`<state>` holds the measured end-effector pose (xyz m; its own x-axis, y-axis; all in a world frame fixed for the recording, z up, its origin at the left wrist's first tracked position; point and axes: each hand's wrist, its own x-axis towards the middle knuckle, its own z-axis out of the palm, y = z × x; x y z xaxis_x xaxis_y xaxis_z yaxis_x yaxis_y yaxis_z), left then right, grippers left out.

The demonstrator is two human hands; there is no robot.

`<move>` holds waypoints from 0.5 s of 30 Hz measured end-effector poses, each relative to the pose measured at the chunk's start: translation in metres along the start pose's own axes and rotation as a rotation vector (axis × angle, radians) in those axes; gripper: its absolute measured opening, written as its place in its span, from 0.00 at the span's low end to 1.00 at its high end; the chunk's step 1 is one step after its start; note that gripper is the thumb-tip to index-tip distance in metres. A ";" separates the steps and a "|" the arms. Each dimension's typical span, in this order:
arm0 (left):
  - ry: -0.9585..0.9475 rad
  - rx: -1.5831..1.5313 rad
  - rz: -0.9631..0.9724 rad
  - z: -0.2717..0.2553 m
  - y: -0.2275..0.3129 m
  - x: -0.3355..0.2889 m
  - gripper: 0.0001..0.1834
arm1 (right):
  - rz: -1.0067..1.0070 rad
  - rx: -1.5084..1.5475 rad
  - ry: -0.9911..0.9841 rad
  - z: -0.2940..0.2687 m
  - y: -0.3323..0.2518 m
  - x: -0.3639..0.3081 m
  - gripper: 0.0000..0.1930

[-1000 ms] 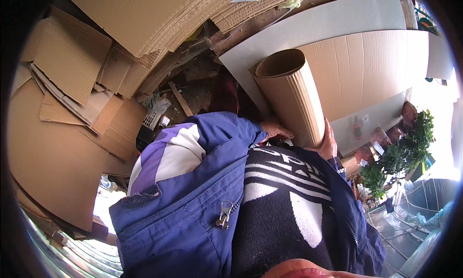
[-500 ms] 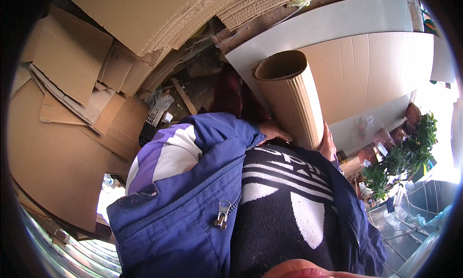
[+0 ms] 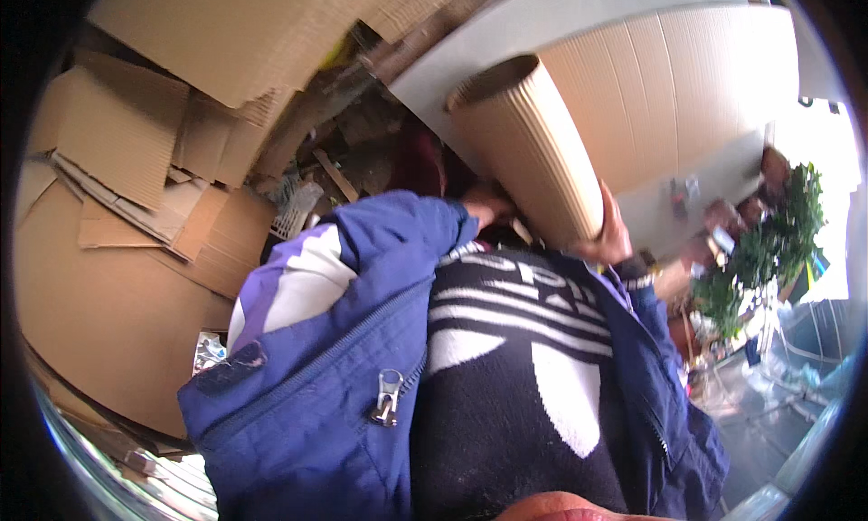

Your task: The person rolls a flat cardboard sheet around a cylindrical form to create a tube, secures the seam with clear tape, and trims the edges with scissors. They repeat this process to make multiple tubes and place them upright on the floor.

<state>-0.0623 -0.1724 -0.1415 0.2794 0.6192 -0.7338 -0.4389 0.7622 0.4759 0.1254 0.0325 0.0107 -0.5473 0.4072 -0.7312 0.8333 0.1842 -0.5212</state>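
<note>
The cardboard roll (image 3: 533, 141) leans over more to the person's left than it did half a second ago, when it stood straighter. More of the right hand (image 3: 615, 227) shows now, too. Before, it mostly peeked out from behind the low end; now its fingers lie along the right side and a part of it bends under the bottom edge. The whole view has slid a little as well, so most things sit higher up, and it looks more blurry.

The roll is a long tube. Its long line runs from the upper left down to the lower right. The open round end points up and away from the person, and the other end points down toward the black sweater (image 3: 488, 413).

The roll is up in front of the person's chest, with a big cardboard sheet (image 3: 669, 96) and a white board (image 3: 588, 6) behind it. The right hand is clamped on its low end. The left hand (image 3: 488, 202) is by the roll's left side, in the shade. The sleeve and the roll hide some of it, so one cannot tell how tightly its fingers are closed.
</note>
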 end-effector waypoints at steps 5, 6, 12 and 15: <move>-0.020 -0.304 -0.171 0.021 0.019 -0.009 0.18 | 0.049 0.150 -0.130 -0.019 0.025 0.017 0.65; -0.043 -0.338 -0.227 0.025 0.026 -0.008 0.18 | 0.053 0.191 -0.162 -0.026 0.029 0.023 0.65; 0.071 -0.424 -0.269 0.048 0.071 -0.022 0.14 | -0.057 0.310 -0.093 -0.036 0.041 0.018 0.57; 0.127 -0.426 -0.283 0.062 0.088 -0.025 0.12 | -0.081 0.127 0.058 -0.030 0.046 0.010 0.58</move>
<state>-0.0551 -0.1093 -0.0510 0.3432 0.3520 -0.8708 -0.6769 0.7355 0.0305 0.1613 0.0722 -0.0071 -0.6034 0.4477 -0.6599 0.7684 0.1051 -0.6313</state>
